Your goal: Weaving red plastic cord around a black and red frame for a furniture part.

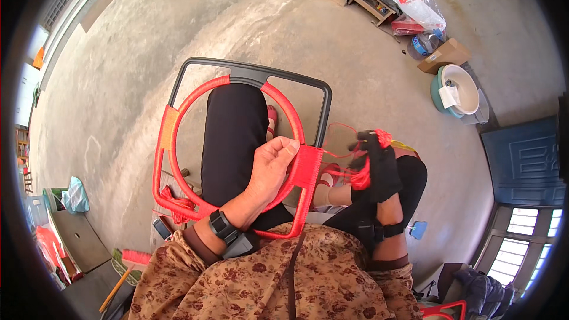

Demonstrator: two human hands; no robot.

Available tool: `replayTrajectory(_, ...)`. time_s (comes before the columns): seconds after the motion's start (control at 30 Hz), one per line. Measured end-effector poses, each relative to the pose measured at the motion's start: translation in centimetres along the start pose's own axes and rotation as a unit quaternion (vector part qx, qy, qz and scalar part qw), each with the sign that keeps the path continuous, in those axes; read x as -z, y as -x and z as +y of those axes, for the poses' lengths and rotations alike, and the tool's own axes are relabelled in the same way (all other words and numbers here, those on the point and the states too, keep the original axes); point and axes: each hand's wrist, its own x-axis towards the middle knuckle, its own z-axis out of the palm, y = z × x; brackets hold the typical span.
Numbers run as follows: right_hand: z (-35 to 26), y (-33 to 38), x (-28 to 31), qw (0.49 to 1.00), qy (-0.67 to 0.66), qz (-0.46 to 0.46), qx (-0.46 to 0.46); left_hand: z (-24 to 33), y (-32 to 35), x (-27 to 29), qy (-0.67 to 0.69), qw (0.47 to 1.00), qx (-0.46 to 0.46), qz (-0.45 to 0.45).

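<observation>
A black frame [248, 73] rests across my lap, a rounded square with a ring inside it. Red cord is wound tightly over much of it, with one orange-wrapped patch [169, 128] on the left side; the top edge is bare black. My left hand [269, 169] pinches the ring's right side beside a broad red-wrapped joint [309, 163]. To the right of the frame, my right hand [382, 169], in a black glove, is closed around a bundle of red cord [360, 178]. A loose strand loops from the bundle toward the frame's right edge.
Another red cord bundle [176, 202] lies left of my knee. A broom [135, 257] and a box [81, 240] stand at the lower left. Basins [460, 88], a cardboard box [446, 55] and bags [409, 1] sit at the far right. A blue door [524, 163] is at the right.
</observation>
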Motion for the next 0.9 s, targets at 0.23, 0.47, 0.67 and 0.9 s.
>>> replayTrajectory(0.23,1.1,2.5,3.2,0.997,0.012,-0.073,-0.001,0.5,0.1,-0.5,0.015,0.999,0.025,0.033)
replayTrajectory(0.47,8.3,-0.4,-3.9,0.818,0.423,-0.369,0.130,-0.2,0.2,-0.5,-0.069,0.997,0.032,0.016)
replayTrajectory(0.67,4.8,-3.6,-5.4,0.919,0.293,-0.210,0.161,-0.5,0.0,-0.1,-0.140,0.989,-0.031,0.041)
replayTrajectory(0.9,0.0,-1.4,-5.3,0.946,0.142,0.021,0.290,2.7,1.5,-1.6,-0.483,0.713,-0.499,0.100)
